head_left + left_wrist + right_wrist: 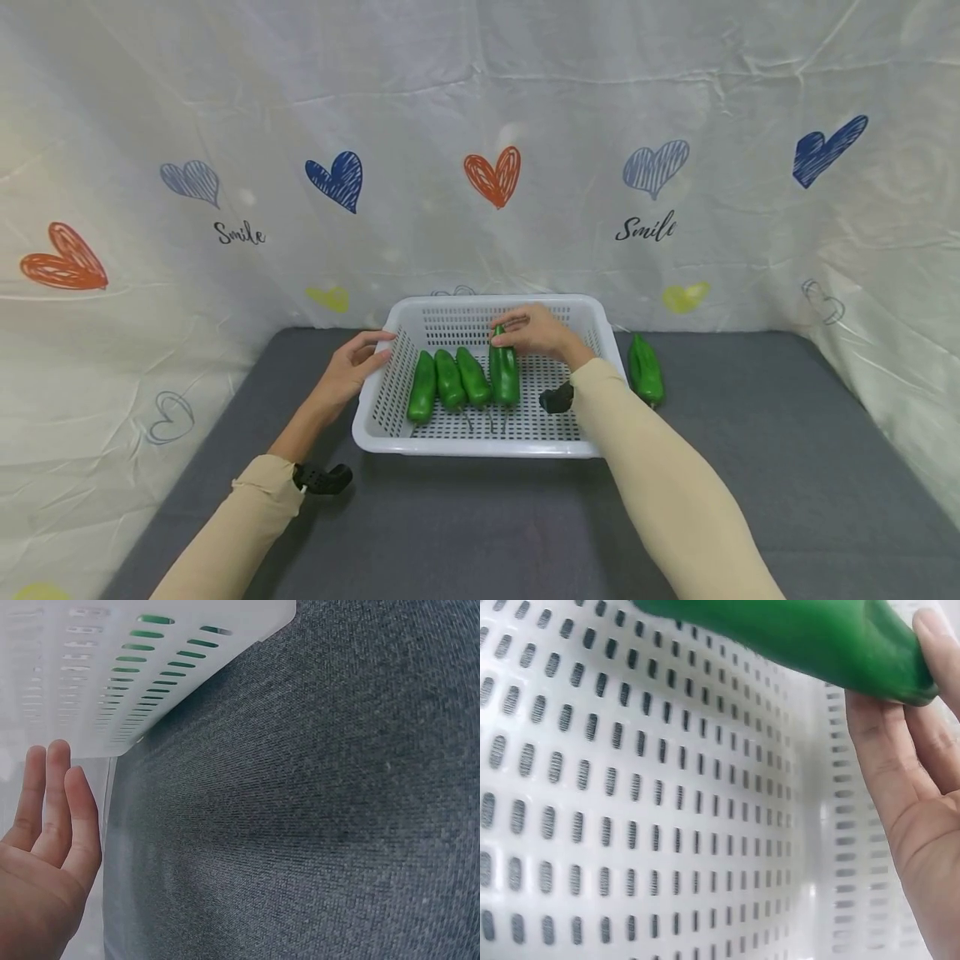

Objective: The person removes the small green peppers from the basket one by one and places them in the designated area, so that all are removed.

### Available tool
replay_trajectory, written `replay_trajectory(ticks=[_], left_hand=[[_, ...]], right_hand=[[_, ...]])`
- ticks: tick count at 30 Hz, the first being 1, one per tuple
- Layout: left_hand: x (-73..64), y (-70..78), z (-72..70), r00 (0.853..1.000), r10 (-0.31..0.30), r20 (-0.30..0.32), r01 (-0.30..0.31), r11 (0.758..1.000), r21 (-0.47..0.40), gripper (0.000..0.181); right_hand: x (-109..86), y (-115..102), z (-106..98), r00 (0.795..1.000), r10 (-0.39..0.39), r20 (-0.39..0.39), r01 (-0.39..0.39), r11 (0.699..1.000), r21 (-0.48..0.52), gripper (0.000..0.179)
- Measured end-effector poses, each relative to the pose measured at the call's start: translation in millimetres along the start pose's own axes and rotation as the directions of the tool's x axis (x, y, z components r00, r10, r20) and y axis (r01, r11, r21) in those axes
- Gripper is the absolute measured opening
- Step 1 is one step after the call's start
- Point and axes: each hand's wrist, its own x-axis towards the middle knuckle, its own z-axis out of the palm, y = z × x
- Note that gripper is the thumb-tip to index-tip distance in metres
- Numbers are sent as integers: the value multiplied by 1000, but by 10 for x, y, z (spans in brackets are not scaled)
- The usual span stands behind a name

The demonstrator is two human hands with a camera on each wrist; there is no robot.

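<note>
My right hand point(538, 331) pinches the far end of a long green pepper point(505, 377) inside a white perforated plastic basket point(480, 447). The right wrist view shows thumb and fingers on either side of that pepper's tip, with part of the pepper cut off by the frame. To its left, three more green peppers point(449, 379) lie side by side on the basket floor, stems toward me. At the basket's left rim is my left hand point(352, 365), its fingers extended beside the outer wall in the left wrist view; whether they touch it I cannot tell.
Another green pepper point(646, 371) lies on the grey tablecloth point(480, 533) just right of the basket. A pale curtain point(420, 108) printed with hearts hangs behind the table and along its sides. A black camera point(322, 479) is strapped to the left wrist.
</note>
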Motion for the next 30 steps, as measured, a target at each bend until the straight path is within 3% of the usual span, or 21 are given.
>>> replay_trajectory(ticks=[13,30], left_hand=[[11,1,-2,1000,8,0,-8,1000,-2,41],[13,-18,-14,1000,22,11,-22,1000,4,43]], right_hand=[[-49,-153,-123,995,-78,-55,75,996,-46,42],[-193,-421,-264,985,-166,-51,164,985,-49,49]])
